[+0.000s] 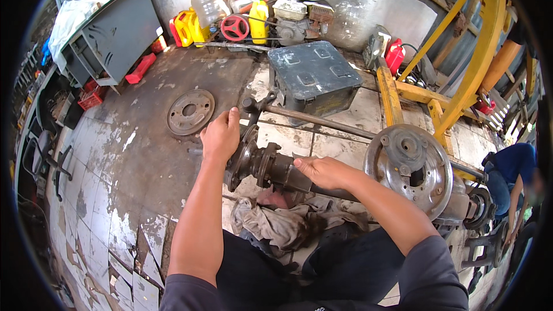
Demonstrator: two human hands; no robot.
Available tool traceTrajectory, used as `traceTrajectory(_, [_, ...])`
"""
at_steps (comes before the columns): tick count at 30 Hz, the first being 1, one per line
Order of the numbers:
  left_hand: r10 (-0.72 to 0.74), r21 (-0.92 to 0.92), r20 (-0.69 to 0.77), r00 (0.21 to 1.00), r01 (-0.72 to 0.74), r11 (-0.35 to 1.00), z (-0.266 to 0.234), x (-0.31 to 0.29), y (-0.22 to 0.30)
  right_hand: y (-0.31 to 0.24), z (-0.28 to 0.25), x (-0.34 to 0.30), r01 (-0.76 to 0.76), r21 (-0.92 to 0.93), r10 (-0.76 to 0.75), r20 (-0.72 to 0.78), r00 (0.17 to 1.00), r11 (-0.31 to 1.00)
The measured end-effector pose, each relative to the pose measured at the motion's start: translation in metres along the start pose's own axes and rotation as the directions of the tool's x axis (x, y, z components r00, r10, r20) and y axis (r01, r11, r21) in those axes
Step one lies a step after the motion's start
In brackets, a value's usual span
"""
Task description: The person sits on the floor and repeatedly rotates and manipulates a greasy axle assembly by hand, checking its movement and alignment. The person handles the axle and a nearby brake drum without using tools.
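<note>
A greasy vehicle axle housing (291, 177) lies in front of me, with a flanged hub (249, 158) at its left end. My left hand (222, 136) is closed at the hub's outer edge, thumb up, its fingers partly hidden behind the wrist. Over the axle tube is my right hand (324, 172), fingers curled under and thumb pointing left. A small dark pointed tip shows by that thumb; what it belongs to is unclear. Beyond both hands runs a long steel rod (322, 120) with a jointed left end. Dirty rags (282, 222) lie beneath the axle near my feet.
A round metal backing plate (408, 167) stands at the axle's right. Another steel disc (190, 112) lies on the stained floor. Beyond the rod sits a dark metal box (314, 72). A yellow steel frame (415, 93) rises at right. A co-worker (510, 175) bends at far right.
</note>
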State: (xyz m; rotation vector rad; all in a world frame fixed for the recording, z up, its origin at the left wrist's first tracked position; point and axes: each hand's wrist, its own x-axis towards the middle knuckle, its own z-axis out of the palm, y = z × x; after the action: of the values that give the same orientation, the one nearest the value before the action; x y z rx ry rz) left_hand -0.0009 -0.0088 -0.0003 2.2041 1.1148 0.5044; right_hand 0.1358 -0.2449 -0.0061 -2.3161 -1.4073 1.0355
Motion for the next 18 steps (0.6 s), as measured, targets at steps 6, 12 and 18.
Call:
traceTrajectory(6, [-0.012,0.004,-0.021,1.000,0.012,1.000,0.005,-0.001,0.001,0.011,0.004,-0.002,0.051,0.016,-0.051,-0.034,0.998,0.999])
traceTrajectory(12, [-0.019,0.020,-0.008,1.000,0.020,1.000,0.005,-0.001,-0.001,0.003,0.007,-0.008,0.094,0.039,-0.091,-0.088,0.992,0.995])
traceTrajectory(18, [-0.008,-0.008,-0.012,1.000,0.008,1.000,0.005,-0.002,0.000,0.005,0.002,0.001,-0.014,-0.029,0.014,-0.019,1.000,0.999])
